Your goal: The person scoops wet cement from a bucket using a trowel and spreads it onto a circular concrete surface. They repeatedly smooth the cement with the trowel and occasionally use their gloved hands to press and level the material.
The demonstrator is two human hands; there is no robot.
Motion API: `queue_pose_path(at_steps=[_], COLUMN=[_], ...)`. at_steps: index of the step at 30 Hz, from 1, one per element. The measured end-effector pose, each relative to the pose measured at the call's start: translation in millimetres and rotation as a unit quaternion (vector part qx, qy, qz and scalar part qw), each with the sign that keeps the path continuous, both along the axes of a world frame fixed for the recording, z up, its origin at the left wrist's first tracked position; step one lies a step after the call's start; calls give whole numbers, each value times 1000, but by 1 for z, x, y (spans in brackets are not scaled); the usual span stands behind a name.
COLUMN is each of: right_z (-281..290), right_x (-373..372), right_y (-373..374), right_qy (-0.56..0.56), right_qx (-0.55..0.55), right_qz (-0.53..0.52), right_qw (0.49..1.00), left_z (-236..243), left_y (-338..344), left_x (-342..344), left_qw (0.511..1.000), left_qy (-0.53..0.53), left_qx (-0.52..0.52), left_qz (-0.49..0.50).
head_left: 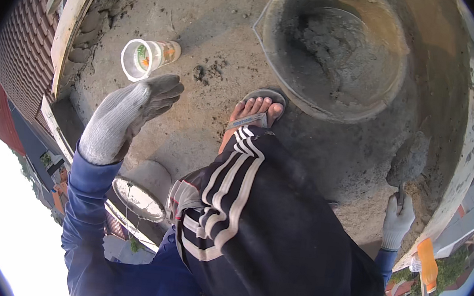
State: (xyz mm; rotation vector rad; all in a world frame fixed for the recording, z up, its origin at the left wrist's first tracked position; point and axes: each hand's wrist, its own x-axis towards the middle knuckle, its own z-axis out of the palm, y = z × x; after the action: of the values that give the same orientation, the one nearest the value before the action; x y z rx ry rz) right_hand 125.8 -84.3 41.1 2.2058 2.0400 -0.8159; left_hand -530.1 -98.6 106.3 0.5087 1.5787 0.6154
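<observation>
My left hand point(129, 113), in a white work glove with grey-stained fingers, is raised with its fingers stretched out side by side and nothing in it. Just beyond the fingertips, a white plastic cup point(170, 53) with green and orange print lies on its side. At the right, my gloved right hand point(398, 222) grips the handle of a trowel point(410, 160). Its blade is coated in grey mortar and is low beside the right-hand edge; whether it touches the surface I cannot tell. A large round bucket point(269, 65) at the far right holds wet grey mortar point(338, 46).
My sandalled foot point(256, 109) stands on the rough concrete floor point(221, 15) near the large bucket. A smaller pail point(154, 175) is below my left hand. Pale boards point(466, 141) edge the floor. An orange bottle point(427, 263) is by the right edge, with roofs point(27, 42) outside.
</observation>
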Motion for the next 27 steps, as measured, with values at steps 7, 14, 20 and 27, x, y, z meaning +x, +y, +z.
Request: queue_pose_path(at_steps=[7,14,20,27], right_z=[34,122,74,154], right_x=[32,98,168,202], right_y=[-56,-119,-37,-51], right_qy=[-60,14,199,21], right_qx=[-15,-100,-357,-69], right_qz=[21,65,-62,23], right_qw=[998,993,910,997], left_z=[39,155,219,179], left_y=[73,109,49,37], left_x=[66,238,360,348], left_qw=[969,825,756,796], left_qy=[51,162,259,288], left_qx=[199,402,348,330], left_qz=[-136,-363,-490,-416])
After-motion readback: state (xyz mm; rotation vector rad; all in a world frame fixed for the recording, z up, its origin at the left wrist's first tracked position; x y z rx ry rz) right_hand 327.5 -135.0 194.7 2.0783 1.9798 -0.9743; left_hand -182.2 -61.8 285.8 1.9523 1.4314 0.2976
